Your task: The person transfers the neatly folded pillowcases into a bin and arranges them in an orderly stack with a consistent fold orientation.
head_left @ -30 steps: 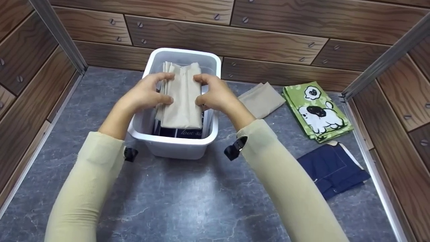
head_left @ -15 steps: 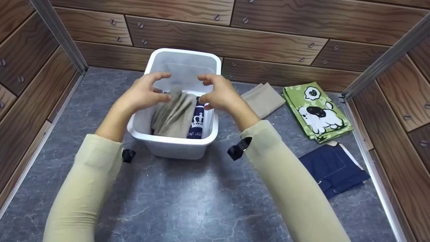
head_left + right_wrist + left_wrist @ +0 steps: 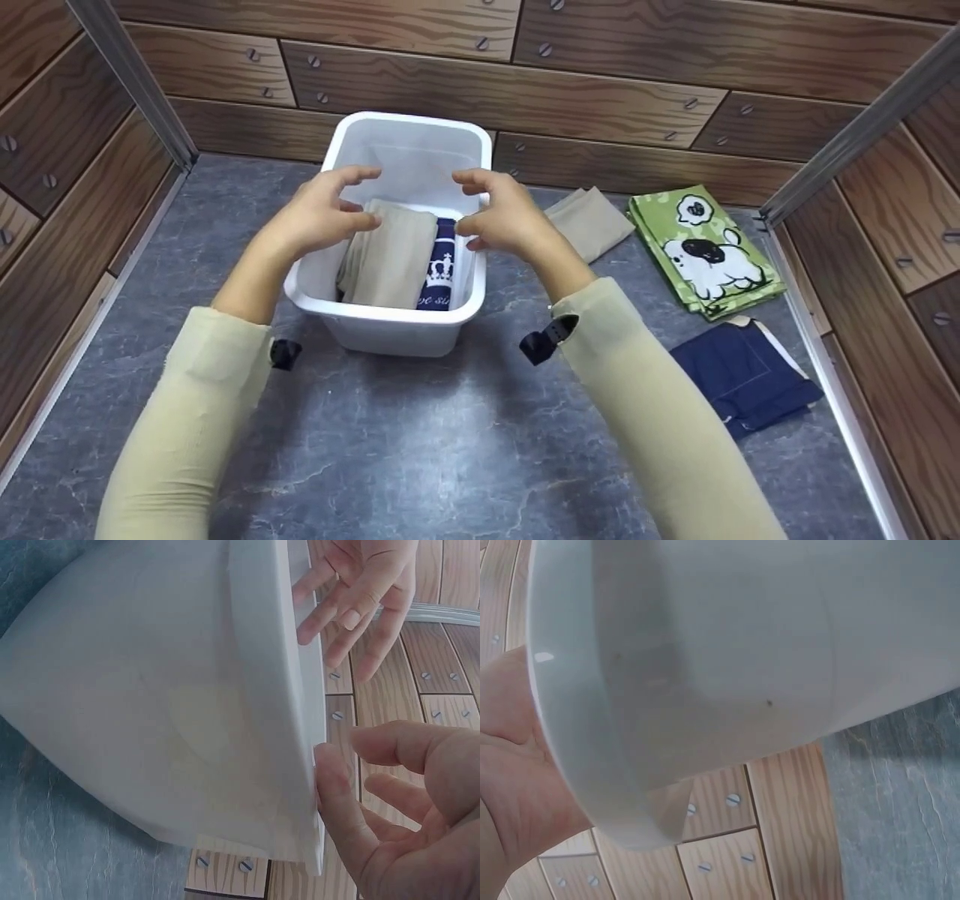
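A white plastic bin (image 3: 394, 337) stands on the floor before me. In it lies a folded beige cloth (image 3: 397, 255), beside and partly over a navy cloth (image 3: 441, 274) with a white crown print. My left hand (image 3: 319, 210) hovers over the bin's left side, fingers spread and holding nothing. Over the right rim is my right hand (image 3: 506, 214), also with its fingers apart and nothing between them. In the right wrist view both hands show past the bin's wall (image 3: 187, 705). The left wrist view has the bin's outside (image 3: 727, 652) covering most of my left hand (image 3: 521, 765).
Right of the bin lies another folded beige cloth (image 3: 596, 225), partly behind my right arm. Farther right are a green folded cloth (image 3: 731, 277) with a dog print and a navy folded cloth (image 3: 750, 375). Wood-patterned walls (image 3: 600, 97) enclose the grey floor (image 3: 405, 465).
Both hands have let go of the folded beige cloth, which dropped into the bin and now lies flat at its left. The hands have moved slightly apart, the right one farther right.
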Available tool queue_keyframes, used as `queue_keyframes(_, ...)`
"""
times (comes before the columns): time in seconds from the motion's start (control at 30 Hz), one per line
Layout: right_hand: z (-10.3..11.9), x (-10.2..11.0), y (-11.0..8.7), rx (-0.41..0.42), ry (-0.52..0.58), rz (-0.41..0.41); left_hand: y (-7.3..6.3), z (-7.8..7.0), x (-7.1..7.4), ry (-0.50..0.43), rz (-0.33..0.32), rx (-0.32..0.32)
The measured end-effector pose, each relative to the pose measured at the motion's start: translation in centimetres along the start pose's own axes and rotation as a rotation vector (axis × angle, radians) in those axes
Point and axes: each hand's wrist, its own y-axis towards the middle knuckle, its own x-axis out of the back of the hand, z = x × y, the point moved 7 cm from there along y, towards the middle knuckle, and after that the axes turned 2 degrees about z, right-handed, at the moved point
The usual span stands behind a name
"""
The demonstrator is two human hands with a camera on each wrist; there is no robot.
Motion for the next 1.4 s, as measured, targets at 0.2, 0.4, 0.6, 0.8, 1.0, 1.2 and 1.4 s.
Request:
queue_keyframes(0.2, -0.8, 1.6, -1.9, 0.059, 0.056, -0.020, -0.5, -1.9, -1.0, 0.006, -0.029, -0.090)
queue_keyframes(0.4, -2.6, 3.2, -4.2, 0.097, 0.041, -0.041, -1.5, -4.3, -2.9, -0.014, -0.051, -0.231)
queue_keyframes(0.6, -5.5, 5.0, -6.3, 0.073, -0.016, -0.073, -2.6, -6.8, -5.2, -0.016, -0.143, -0.423)
queue_keyframes(0.8, -8.8, 7.4, -8.7, 0.099, -0.084, -0.144, -4.7, -10.4, -8.2, 0.242, -0.307, -0.689)
queue_keyframes(1.0, -12.6, 9.3, -11.5, 0.121, -0.050, -0.248, -6.8, -12.7, -12.3, 0.424, -0.396, -0.877)
queue_keyframes(1.2, -16.3, 10.5, -13.8, 0.140, -0.003, -0.371, -7.7, -13.8, -16.9, 0.498, -0.369, -0.963)
queue_keyframes(1.4, -18.8, 11.1, -16.4, 0.140, -0.018, -0.456, -7.8, -13.7, -21.2, 0.532, -0.283, -0.993)
